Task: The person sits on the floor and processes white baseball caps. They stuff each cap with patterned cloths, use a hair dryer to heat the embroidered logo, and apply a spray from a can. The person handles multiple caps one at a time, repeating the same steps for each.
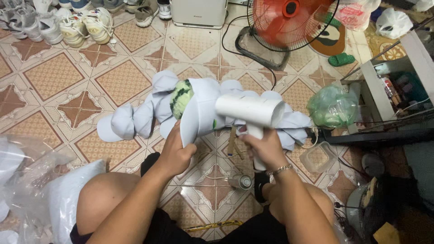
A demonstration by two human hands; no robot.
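My right hand (pixel 266 147) is clenched around the handle of a white handheld steamer (pixel 250 110), whose barrel lies crosswise just above my knuckles, its nozzle end pointing left toward the cap. A metal bracelet (pixel 280 170) sits on that wrist. My left hand (pixel 175 153) grasps the brim of a pale blue cap (pixel 199 108), fingers curled under the brim's lower edge, so the cap stands up directly above that hand with its crown facing away from me. The cap is pulled over a round green-patterned form (pixel 181 96) that shows at its left side. The steamer's nozzle end is touching or almost touching the cap's right side; I cannot tell which. Beyond both hands, a row of more pale blue caps (pixel 135 119) lies on the patterned tile floor (pixel 54 74), stretching left and right behind the held one. To the right of the row sits a green plastic bag (pixel 332 106), and farther back stands a red floor fan (pixel 289 20). A small spray can (pixel 242 181) lies on the tiles between my knees. Clear plastic wrapping (pixel 27 167) is piled at my left, and pairs of sneakers (pixel 74 25) line the far left corner.
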